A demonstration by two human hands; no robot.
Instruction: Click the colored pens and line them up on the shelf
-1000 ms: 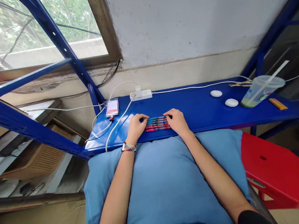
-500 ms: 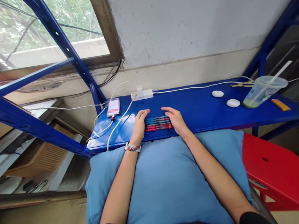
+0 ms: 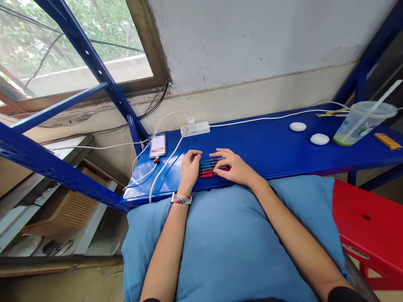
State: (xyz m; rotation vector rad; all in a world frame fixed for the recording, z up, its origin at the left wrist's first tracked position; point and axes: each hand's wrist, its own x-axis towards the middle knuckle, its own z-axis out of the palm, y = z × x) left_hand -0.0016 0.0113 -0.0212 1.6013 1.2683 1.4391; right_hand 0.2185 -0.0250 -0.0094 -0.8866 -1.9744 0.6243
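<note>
Several pens, blue ones at the back and red ones nearest me, lie side by side on the blue shelf top. At their left ends is my left hand, fingers curved and apart from the thumb, with a multicoloured band on the wrist. My right hand reaches over their right part, thumb and fingers spread, partly hiding the pens. Neither hand grips anything that I can see.
A white power strip with cables and a phone sit behind and left. Two white egg-shaped things, a plastic cup with straw and an orange packet are right. A blue pillow and red stool are nearer.
My right hand has moved left over the pens, its thumb and fingers spreading apart. My left hand stays at their left ends. The whole view has shifted slightly.
</note>
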